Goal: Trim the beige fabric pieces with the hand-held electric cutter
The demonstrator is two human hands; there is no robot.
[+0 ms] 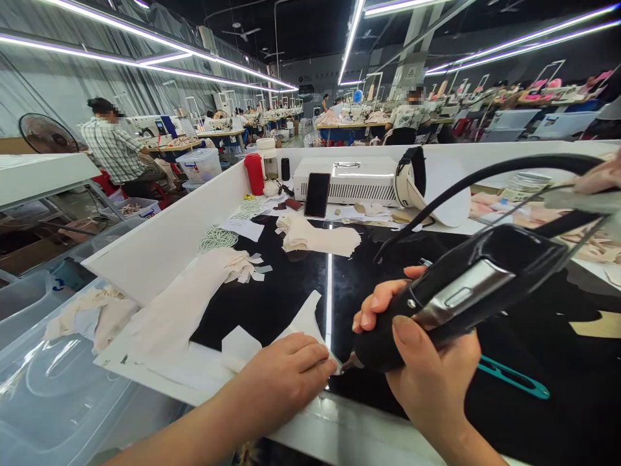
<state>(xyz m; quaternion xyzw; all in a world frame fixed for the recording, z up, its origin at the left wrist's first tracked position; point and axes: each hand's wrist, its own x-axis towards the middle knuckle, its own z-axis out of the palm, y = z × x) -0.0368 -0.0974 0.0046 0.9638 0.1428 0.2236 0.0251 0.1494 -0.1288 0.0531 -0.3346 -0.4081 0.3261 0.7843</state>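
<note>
My right hand is wrapped round a black corded power tool with a silver panel on its side. The tool tilts down to the left, and its thin metal tip meets the corner of a thin white piece, perhaps fabric or a pattern sheet. Over that same piece lies my left hand, fingers pressed together and holding its near end on the black glossy worktop. What lies beneath the left fingers is hidden. A smaller white piece is just left of this hand.
A long beige fabric stack lies left, another beige stack farther back. A phone leans on a white vented box. Right of my hand is a teal tool. The black cord arches overhead. White boards wall the table.
</note>
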